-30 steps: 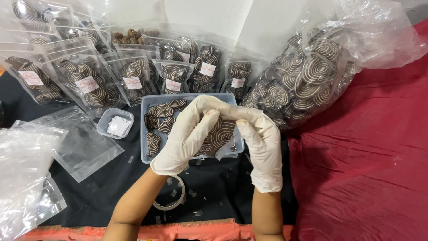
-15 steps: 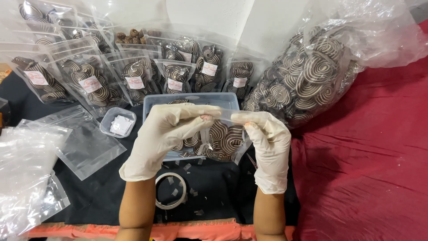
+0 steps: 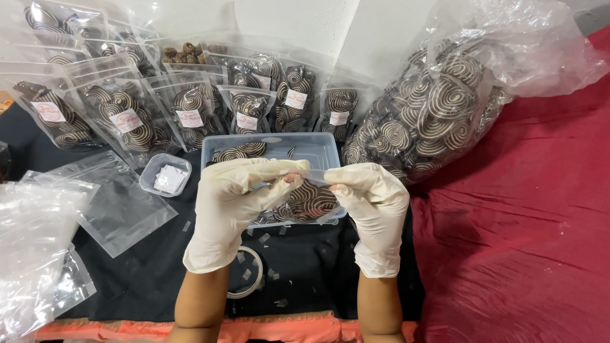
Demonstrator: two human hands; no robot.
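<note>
Pouch of spiral-patterned biscuits [image 3: 305, 198], a small clear plastic bag, was held at its top edge between two gloved hands above a clear rectangular tub [image 3: 318, 147] on a black cloth [image 3: 318, 279]. The left hand [image 3: 238, 206], in a white disposable glove, had its fingers pressed together along the bag's mouth, thumb underneath, pinching the strip; the right hand [image 3: 372, 206], gloved likewise, pinched the other end of the same edge between thumb and forefinger, its remaining fingers curled in. The bag hung between them just over the tub's near rim and appeared already filled, its brown-and-cream swirls showing through the film; whether the seal had been fully closed could not be told.

Judging by the scene, the packing stood well along but unfinished. A row of filled and labelled pouches [image 3: 190, 114] leaned at the back of the table, while a few loose biscuits remained in the tub and a large clear sack [image 3: 438, 108] of the same biscuits, well stocked, rested on a red cloth [image 3: 527, 241] to the right. Empty flat pouches [image 3: 117, 203] lay at the left, with a small square container [image 3: 165, 174] of white slips just beside the tub. A roll of clear tape [image 3: 249, 273] sat between the forearms, with scraps of paper scattered around it.
</note>
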